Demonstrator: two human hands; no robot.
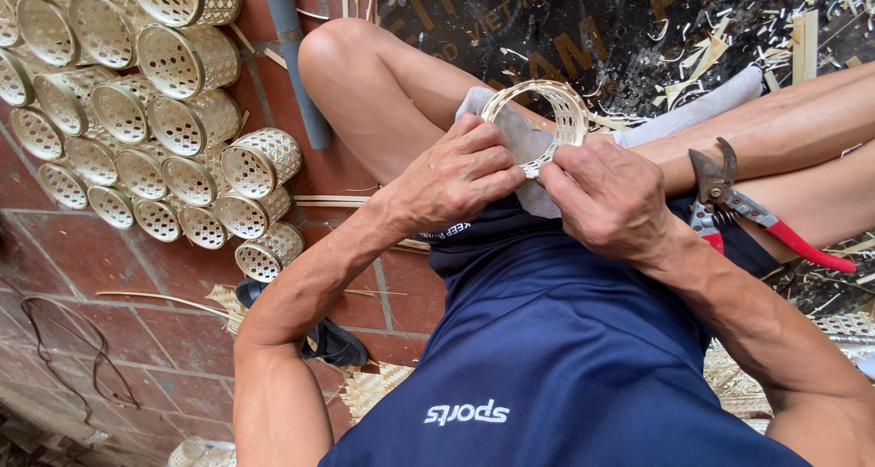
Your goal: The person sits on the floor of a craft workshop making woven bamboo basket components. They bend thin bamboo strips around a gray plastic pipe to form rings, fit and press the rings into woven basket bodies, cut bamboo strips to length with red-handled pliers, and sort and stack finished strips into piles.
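Pale bamboo strips, woven in an open lattice, formed the small round basket ring [545,121] held over the person's lap, against a grey cloth [519,143] draped on the thigh. The left hand [456,175] was curled tight, fingers pinching the ring's near rim from the left; the right hand [609,198] was likewise clenched, thumb and fingers gripping the same rim just beside it, so both hands grasped the ring. Red-handled pruning shears [743,210] with dark metal blades lay on the right leg. Finished cylindrical woven baskets [155,112] lay stacked on their sides on the red brick floor [137,266], and shavings [729,39] littered a dark mat.
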